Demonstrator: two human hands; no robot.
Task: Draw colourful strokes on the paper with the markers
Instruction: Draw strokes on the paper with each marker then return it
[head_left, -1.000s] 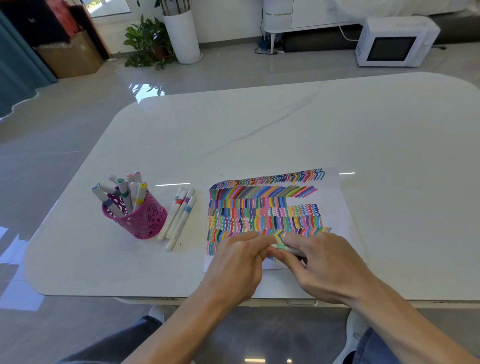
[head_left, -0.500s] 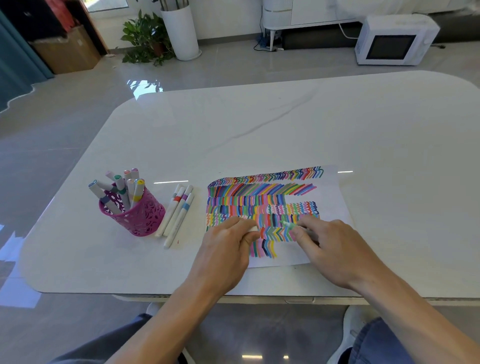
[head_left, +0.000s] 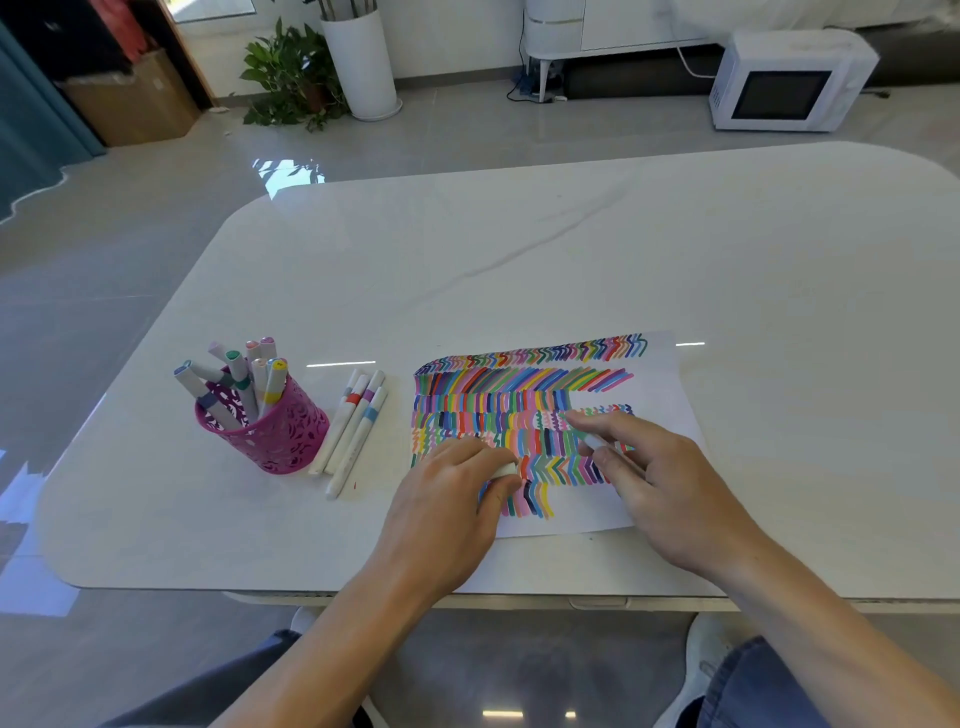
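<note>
Over the stroke-packed paper (head_left: 662, 387), the left hand (head_left: 447, 514) pinches one white cap (head_left: 505, 470), the right hand (head_left: 670, 493) grips one marker (head_left: 595, 441); three loose markers (head_left: 353, 426) lie nearby.

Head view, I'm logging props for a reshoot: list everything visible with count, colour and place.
table: one, white, centre
paper: one, white, multicoloured strokes, table's near side
cup: one, magenta, left of paper
cup markers: about seven, mixed caps, in cup
loose markers: three or four, white, between cup and paper
microwave: one, white, floor, far right
plant: one, green, floor, far left
box: one, brown, far left
left hand: grips white cap, over paper
right hand: holds white marker, over paper
</note>
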